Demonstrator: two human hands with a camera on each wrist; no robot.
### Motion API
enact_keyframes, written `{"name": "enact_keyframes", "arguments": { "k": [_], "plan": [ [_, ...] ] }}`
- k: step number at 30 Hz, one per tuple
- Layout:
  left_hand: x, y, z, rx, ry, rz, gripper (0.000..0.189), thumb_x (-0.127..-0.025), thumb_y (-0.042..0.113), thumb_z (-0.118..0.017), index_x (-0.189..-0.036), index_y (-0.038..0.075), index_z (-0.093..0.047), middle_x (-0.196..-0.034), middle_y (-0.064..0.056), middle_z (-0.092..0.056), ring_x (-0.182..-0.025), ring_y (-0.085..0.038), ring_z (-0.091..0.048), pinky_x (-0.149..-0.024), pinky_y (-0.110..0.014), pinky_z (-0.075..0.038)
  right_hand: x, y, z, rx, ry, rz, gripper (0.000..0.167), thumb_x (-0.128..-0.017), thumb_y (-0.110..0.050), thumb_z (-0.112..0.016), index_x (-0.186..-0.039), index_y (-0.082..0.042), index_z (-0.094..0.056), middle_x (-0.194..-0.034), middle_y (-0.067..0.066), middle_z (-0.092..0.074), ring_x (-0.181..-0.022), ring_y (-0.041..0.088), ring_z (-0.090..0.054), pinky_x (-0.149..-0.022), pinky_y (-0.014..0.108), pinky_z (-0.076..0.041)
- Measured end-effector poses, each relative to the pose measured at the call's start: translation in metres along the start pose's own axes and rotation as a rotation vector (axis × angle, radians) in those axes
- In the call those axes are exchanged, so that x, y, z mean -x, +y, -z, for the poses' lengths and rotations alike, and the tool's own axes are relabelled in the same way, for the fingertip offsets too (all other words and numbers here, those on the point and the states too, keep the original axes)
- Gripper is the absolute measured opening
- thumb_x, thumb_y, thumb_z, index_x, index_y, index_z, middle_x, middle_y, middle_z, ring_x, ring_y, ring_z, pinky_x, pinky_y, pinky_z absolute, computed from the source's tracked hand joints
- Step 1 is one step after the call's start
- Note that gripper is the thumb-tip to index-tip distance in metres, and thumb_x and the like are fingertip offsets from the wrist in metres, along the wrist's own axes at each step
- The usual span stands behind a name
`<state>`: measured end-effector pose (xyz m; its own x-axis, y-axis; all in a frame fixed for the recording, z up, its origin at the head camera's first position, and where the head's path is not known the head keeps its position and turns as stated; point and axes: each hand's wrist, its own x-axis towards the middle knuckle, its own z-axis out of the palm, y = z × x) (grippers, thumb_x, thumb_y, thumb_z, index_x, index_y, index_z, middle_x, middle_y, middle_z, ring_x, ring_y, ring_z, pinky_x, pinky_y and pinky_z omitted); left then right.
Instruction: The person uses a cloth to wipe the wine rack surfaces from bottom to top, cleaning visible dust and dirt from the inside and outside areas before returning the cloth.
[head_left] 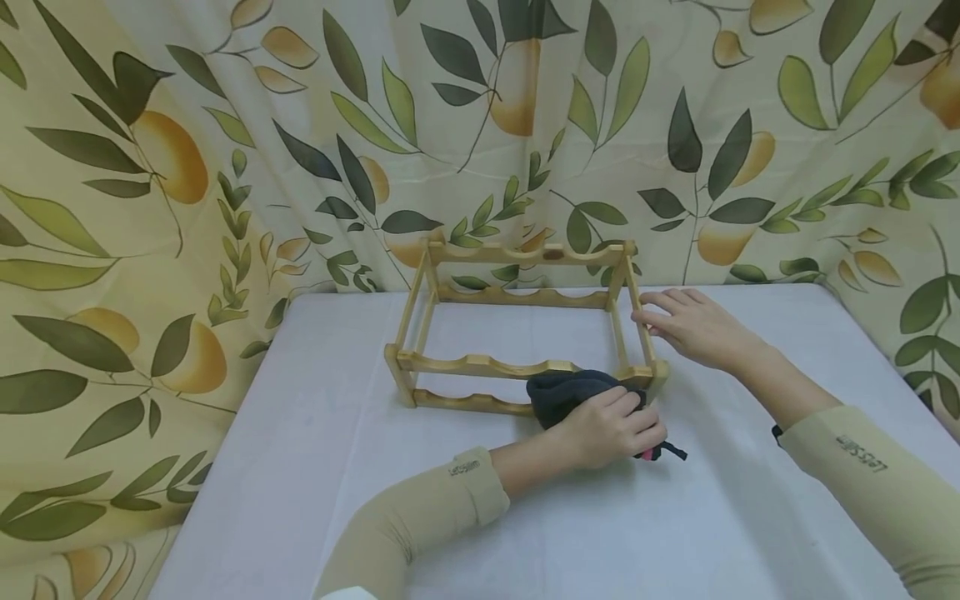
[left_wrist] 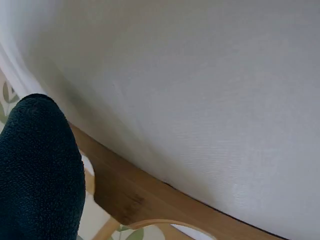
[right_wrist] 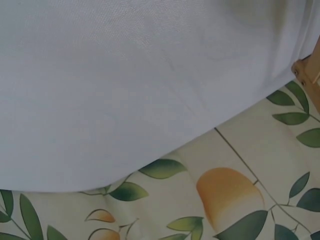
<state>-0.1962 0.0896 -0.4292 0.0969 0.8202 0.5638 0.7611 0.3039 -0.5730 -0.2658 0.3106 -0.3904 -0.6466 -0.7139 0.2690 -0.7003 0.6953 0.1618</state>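
A light wooden rack (head_left: pixel 480 364) with scalloped bars stands on the white-covered table. At its front right corner, my left hand (head_left: pixel 611 429) grips a dark fleecy cloth (head_left: pixel 551 400) that overlaps the front bars. A black cord end (head_left: pixel 673 451) and a bit of pink stick out beside the fingers. In the left wrist view the dark cloth (left_wrist: pixel 40 165) shows a rounded end close to a wooden bar (left_wrist: pixel 145 195). My right hand (head_left: pixel 693 325) has its fingertips at the rack's right side rail, with the fingers loosely extended.
White cloth covers the table (head_left: pixel 315 475). Behind its far edge hangs a curtain (head_left: pixel 480 150) printed with leaves and orange fruit, close to the rack's back. The right wrist view shows a rack corner (right_wrist: pixel 302 72) at its right edge.
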Motion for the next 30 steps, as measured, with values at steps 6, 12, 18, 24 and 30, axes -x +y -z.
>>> {"name": "enact_keyframes", "arguments": {
  "k": [6,12,18,24,30],
  "plan": [
    [-0.012,-0.008,0.016,-0.051,0.095,0.034,0.043,-0.098,0.009,-0.023,-0.087,0.022,-0.063,-0.084,0.011,-0.061,-0.072,-0.008,-0.054,-0.070,-0.018,-0.042,0.002,0.000,0.000,0.002,-0.019,-0.019,0.032,-0.083,-0.013,-0.063,-0.114,-0.015,-0.055,-0.117,0.017,-0.054,-0.108,0.037,-0.049,-0.090,0.053,-0.038],
    [-0.008,-0.006,0.021,-0.084,0.075,0.028,0.033,-0.096,0.009,-0.034,-0.083,0.023,-0.062,-0.081,0.012,-0.059,-0.068,-0.006,-0.052,-0.065,-0.016,-0.041,0.002,-0.001,0.001,-0.008,-0.022,-0.019,0.035,-0.082,-0.009,-0.064,-0.115,-0.015,-0.054,-0.118,0.017,-0.053,-0.108,0.037,-0.049,-0.090,0.054,-0.037],
    [-0.003,0.004,0.006,-0.059,0.039,0.043,0.034,-0.095,0.008,-0.032,-0.086,0.021,-0.062,-0.082,0.010,-0.059,-0.071,-0.009,-0.053,-0.069,-0.020,-0.042,0.001,-0.001,0.000,-0.012,-0.005,-0.023,0.041,-0.096,-0.038,-0.028,-0.113,-0.014,-0.056,-0.117,0.017,-0.054,-0.107,0.038,-0.050,-0.089,0.053,-0.038],
    [-0.012,-0.002,0.013,-0.077,0.041,0.060,0.034,-0.095,0.010,-0.033,-0.087,0.022,-0.064,-0.082,0.010,-0.060,-0.071,-0.008,-0.054,-0.070,-0.019,-0.044,0.002,-0.002,0.001,-0.012,-0.010,-0.031,0.033,-0.096,-0.035,-0.036,-0.113,-0.014,-0.056,-0.117,0.017,-0.054,-0.107,0.038,-0.050,-0.089,0.053,-0.037],
    [-0.007,0.001,0.019,-0.070,0.028,0.036,0.041,-0.095,0.003,-0.028,-0.084,0.023,-0.062,-0.082,0.012,-0.060,-0.069,-0.007,-0.053,-0.068,-0.018,-0.043,0.001,-0.004,0.004,-0.017,-0.041,-0.051,0.040,-0.077,-0.008,-0.068,-0.114,-0.015,-0.055,-0.119,0.017,-0.053,-0.108,0.038,-0.049,-0.090,0.054,-0.036]
  ]
}}
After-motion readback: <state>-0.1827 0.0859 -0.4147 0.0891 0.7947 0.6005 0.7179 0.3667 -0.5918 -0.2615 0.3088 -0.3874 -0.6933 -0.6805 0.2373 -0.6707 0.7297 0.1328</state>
